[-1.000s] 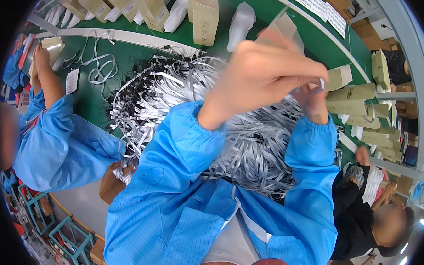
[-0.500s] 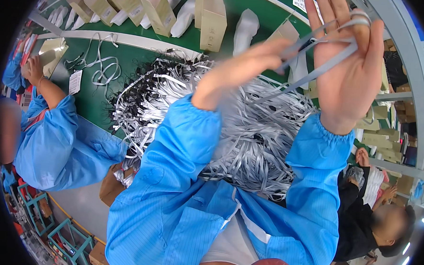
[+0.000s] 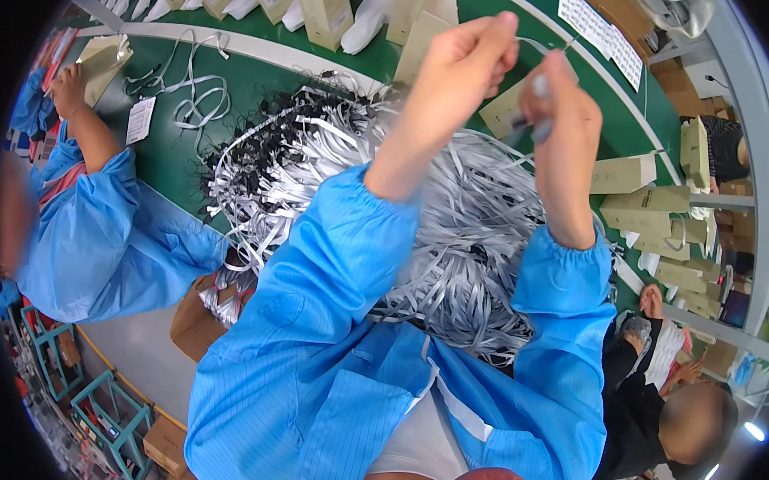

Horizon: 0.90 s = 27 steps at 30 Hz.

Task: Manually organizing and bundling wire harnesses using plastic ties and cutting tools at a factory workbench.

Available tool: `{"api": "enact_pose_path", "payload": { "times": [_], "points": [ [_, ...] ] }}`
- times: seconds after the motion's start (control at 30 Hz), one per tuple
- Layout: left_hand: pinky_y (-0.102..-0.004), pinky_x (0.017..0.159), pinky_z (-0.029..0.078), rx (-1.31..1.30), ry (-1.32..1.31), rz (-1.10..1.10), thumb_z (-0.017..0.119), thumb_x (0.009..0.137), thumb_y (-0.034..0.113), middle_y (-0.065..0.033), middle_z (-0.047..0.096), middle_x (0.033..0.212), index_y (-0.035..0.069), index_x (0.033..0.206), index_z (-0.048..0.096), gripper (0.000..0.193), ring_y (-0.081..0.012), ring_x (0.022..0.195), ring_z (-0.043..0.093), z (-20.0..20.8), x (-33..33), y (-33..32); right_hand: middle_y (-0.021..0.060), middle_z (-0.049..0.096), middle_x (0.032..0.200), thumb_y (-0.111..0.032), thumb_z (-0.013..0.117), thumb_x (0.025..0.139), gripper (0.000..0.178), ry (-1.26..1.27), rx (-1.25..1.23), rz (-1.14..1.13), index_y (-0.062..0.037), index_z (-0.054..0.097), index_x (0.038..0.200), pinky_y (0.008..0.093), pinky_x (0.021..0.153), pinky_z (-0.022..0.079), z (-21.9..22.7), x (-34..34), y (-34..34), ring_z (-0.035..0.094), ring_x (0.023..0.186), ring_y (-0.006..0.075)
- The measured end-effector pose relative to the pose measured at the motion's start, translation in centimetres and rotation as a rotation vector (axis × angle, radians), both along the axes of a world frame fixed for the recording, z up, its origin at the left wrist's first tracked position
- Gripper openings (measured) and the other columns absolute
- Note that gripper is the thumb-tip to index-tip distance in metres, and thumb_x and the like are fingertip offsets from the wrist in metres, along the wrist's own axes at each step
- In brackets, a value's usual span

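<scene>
Above a big pile of grey lanyards (image 3: 480, 236) with black clips, both my hands are raised close together. My left hand (image 3: 472, 62) is closed, fingers curled in, and a thin pale strap leaves it toward the other hand. My right hand (image 3: 565, 119) is bent inward at the wrist with its fingers closed, blurred by motion. Grey bits of a lanyard (image 3: 542, 129) show at its fingertips; the rest of that strap is hidden by the fingers. The pile's black clips (image 3: 268, 134) gather on its left side.
Open beige boxes (image 3: 323, 11) and white-wrapped items stand along the far side of the green table (image 3: 175, 81). More boxes (image 3: 638, 210) line the right. A co-worker in blue (image 3: 107, 217) sits at left with a box; another person in black (image 3: 653, 419) is at right.
My right hand has lowered and turned from open-palmed, with the lanyard looped round its fingers, to closed. My left hand has risen and curled shut beside it. The view has shifted slightly.
</scene>
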<state>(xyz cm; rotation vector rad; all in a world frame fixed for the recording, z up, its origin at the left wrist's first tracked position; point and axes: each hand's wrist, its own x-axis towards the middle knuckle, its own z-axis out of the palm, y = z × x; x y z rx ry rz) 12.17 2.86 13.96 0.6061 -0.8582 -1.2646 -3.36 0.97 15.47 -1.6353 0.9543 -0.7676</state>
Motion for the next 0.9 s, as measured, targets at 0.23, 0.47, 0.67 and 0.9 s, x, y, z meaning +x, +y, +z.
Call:
{"api": "enact_pose_path", "payload": {
  "times": [0.23, 0.47, 0.67, 0.9],
  "points": [
    [-0.0233, 0.050, 0.037, -0.052, -0.356, 0.486, 0.062, 0.096, 0.026, -0.0002, 0.056, 0.071, 0.000, 0.090, 0.058, 0.026, -0.0063, 0.057, 0.048, -3.0, -1.3, -1.9, 0.0052, 0.064, 0.098, -0.029, 0.048, 0.102, 0.028, -0.870, 0.210, -0.398, -0.0046, 0.057, 0.114, 0.0275, 0.067, 0.044, -0.3, 3.6, -6.0, 0.058, 0.080, 0.0127],
    [-0.0394, 0.062, 0.050, -0.002, -1.196, 0.343, 0.068, 0.087, 0.017, -0.0177, 0.068, 0.086, 0.000, 0.098, 0.061, 0.022, -0.0329, 0.072, 0.066, -3.6, 3.3, 1.5, -0.0058, 0.027, 0.059, -0.036, 0.043, 0.104, 0.035, -1.443, 0.867, 0.444, -0.0143, 0.043, 0.076, 0.0227, 0.042, 0.017, 4.8, 6.3, -16.6, 0.024, 0.046, 0.0062],
    [-0.0457, 0.078, 0.051, 0.098, -1.428, -0.082, 0.069, 0.078, 0.006, -0.0159, 0.070, 0.094, 0.009, 0.103, 0.067, 0.026, -0.0341, 0.095, 0.065, -7.0, 2.3, 0.2, -0.0037, 0.030, 0.059, -0.036, 0.044, 0.104, 0.038, -0.821, -0.152, -0.249, -0.0156, 0.037, 0.072, 0.0240, 0.043, 0.019, 2.9, 15.1, -18.7, 0.028, 0.046, 0.0071],
    [-0.0408, 0.079, 0.053, 0.235, -1.509, -0.331, 0.072, 0.064, -0.002, -0.0099, 0.072, 0.095, 0.016, 0.100, 0.072, 0.040, -0.0315, 0.095, 0.067, -10.3, 0.8, -2.2, 0.0023, 0.049, 0.063, -0.037, 0.051, 0.100, 0.037, -0.272, -0.449, -0.047, -0.0034, 0.060, 0.089, 0.0299, 0.048, 0.038, -7.0, 14.7, -25.1, 0.045, 0.051, 0.0127]
  ]
}}
